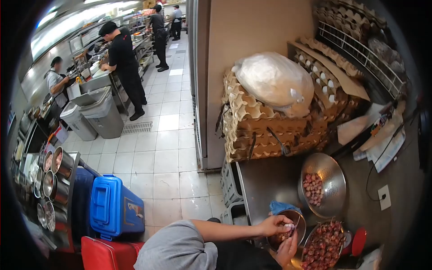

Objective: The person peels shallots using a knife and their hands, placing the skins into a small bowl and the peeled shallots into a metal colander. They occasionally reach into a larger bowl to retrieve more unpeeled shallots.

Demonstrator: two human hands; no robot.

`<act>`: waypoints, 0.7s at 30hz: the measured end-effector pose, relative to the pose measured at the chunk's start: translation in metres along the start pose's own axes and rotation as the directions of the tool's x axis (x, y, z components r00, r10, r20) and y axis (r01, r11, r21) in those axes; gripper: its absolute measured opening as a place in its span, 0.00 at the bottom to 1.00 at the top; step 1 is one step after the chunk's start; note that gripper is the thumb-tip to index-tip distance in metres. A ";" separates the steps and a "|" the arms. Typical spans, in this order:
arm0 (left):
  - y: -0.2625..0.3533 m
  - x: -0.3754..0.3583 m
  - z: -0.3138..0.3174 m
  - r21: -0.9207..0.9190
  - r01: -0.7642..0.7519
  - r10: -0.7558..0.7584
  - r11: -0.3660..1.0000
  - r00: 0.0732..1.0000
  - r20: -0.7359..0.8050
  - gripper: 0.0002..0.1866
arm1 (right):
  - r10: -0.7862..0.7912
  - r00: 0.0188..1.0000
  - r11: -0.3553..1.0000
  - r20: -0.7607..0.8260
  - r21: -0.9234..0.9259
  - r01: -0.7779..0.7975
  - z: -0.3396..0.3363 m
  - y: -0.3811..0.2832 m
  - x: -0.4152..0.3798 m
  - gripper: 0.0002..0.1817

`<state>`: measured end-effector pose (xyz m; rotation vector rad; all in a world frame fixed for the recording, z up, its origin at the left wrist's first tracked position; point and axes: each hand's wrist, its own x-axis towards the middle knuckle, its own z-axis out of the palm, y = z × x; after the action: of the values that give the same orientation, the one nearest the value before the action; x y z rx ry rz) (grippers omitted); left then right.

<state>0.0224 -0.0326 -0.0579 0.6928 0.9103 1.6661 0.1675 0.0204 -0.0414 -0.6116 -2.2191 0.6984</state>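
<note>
My left hand reaches over a steel bowl and pinches a small purplish shallot between thumb and fingers. Close below it, my right hand has its fingers bent up against the same shallot. A thin, pale sliver shows between the hands, too small to name. Beside the bowl, a larger container is heaped with unpeeled red shallots. Farther up the steel counter, a perforated colander holds a small pile of pinkish peeled shallots. A crumpled blue plastic piece lies at the bowl's edge.
Stacked egg trays carry a large plastic-wrapped bundle. Something red is by the shallots. On the floor side are a blue lidded bin, a red box and grey bins. Several people work farther off.
</note>
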 end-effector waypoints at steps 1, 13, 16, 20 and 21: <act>-0.003 0.001 0.001 0.012 -0.015 0.015 1.000 1.000 0.012 0.14 | 0.292 0.955 0.918 0.050 0.267 -0.294 0.000 0.008 -0.009 0.22; 0.032 0.013 0.004 -0.027 0.303 -0.275 0.952 0.896 0.348 0.18 | 0.745 0.659 0.534 0.100 0.502 -0.680 -0.014 -0.035 -0.006 0.22; 0.035 0.019 -0.002 -0.101 0.402 -0.344 0.910 0.869 0.356 0.18 | 0.663 0.748 0.673 -0.018 0.453 -0.585 -0.011 -0.030 -0.010 0.21; 0.051 0.032 -0.005 -0.109 0.502 -0.425 0.858 0.813 0.398 0.15 | 0.571 0.815 0.763 -0.100 0.431 -0.481 -0.003 -0.040 -0.004 0.21; 0.054 0.034 -0.005 -0.077 0.479 -0.415 0.874 0.819 0.396 0.14 | 0.545 0.829 0.790 -0.127 0.410 -0.456 -0.001 -0.041 -0.002 0.21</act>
<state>-0.0183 -0.0084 -0.0153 0.5876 0.5885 1.1235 0.1605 -0.0105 -0.0157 -1.0524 -1.6377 1.2080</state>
